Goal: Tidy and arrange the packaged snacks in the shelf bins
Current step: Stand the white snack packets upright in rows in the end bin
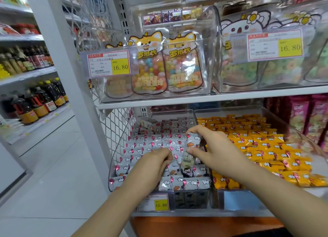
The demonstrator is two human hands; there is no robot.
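The right hand [211, 148] pinches one upright white snack pack [190, 148]; left hand [156, 163] presses the rows [150, 146], grip curled. Lay it flat, in line.

Dark sauce bottles [38, 102] line the shelves at left, above a pale tiled floor [58, 174]

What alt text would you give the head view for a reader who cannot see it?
Two bare hands work in a clear bin of white snack packets: the right hand pinches one packet upright, the left hand rests on the rows beside it. An adjacent bin holds orange packets; candy bags sit on the shelf above.
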